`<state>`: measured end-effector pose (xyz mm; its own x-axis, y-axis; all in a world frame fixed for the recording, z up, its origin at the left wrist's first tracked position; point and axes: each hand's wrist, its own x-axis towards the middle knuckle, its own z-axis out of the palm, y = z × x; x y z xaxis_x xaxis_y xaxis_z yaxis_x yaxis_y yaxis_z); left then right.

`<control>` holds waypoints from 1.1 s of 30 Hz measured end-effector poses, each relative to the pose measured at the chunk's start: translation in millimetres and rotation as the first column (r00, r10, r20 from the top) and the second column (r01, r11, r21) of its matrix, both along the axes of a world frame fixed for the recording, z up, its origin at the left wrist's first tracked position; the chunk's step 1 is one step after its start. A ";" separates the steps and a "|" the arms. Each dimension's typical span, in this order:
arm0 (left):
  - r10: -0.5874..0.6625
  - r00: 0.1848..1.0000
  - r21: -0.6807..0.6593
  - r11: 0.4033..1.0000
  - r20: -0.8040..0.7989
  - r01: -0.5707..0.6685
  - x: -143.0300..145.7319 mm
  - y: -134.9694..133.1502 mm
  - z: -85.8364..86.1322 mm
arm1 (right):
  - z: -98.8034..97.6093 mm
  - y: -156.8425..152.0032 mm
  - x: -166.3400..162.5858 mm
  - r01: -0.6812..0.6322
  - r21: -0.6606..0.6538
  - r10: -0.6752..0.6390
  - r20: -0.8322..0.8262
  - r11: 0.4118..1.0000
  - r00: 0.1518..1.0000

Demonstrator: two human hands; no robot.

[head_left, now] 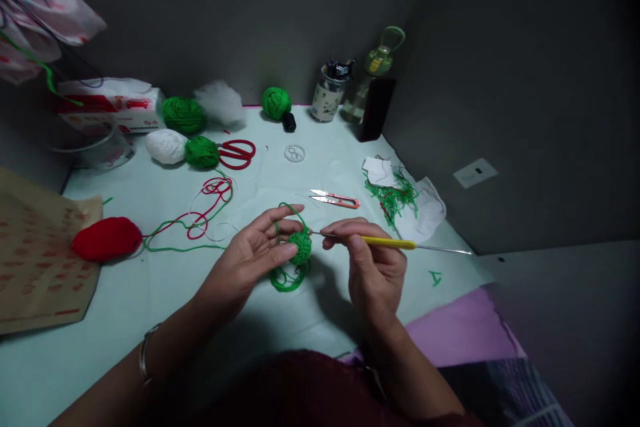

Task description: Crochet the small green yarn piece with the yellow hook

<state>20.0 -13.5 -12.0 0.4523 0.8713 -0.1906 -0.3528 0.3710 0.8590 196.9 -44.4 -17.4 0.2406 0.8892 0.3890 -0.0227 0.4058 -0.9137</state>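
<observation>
My left hand (255,250) pinches a small green crocheted piece (301,246) between thumb and fingers, with green yarn looped over the fingers and hanging in loops below. My right hand (373,267) grips a crochet hook with a yellow handle (387,242); its metal tip points left into the green piece. Both hands hover over the pale table (150,280) near its front middle.
A red yarn ball (107,239) trails red and green strands at left. Thread snips (334,199) lie just behind my hands. Red scissors (236,153), green yarn balls (183,114), a white ball, a jar, a bottle and green scraps (393,197) sit further back.
</observation>
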 end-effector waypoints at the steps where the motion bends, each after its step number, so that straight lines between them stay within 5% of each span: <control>1: 0.003 1.000 0.005 1.000 -0.008 -0.003 0.1 0.1 0.5 | 0.3 -0.1 0.1 0.002 -0.003 -0.002 0.007 1.000 1.000; 12: -0.027 0.999 0.058 0.998 -0.041 0.030 -1.5 0.1 -0.1 | 6.5 -8.0 1.8 -0.012 0.125 -0.030 0.334 0.992 0.942; 19: -0.028 0.999 -0.013 1.000 0.042 0.028 4.1 -0.9 4.1 | -11.6 -11.6 -4.8 0.071 0.326 -0.244 0.527 0.943 0.814; 26: -0.057 0.996 -0.011 0.998 0.076 0.058 1.9 -2.2 4.8 | -9.7 -6.1 -7.5 -0.011 0.125 -0.007 0.145 0.992 0.989; 33: -0.073 0.993 0.018 0.997 0.091 0.072 0.4 -1.9 5.3 | -4.3 0.5 1.8 -0.173 -0.042 0.166 -0.134 0.984 0.977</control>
<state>20.4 -15.4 -6.7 0.5293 0.8380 -0.1328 -0.4029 0.3860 0.8299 198.7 -43.9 -21.7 0.1297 0.9399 0.3158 -0.2071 0.3371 -0.9184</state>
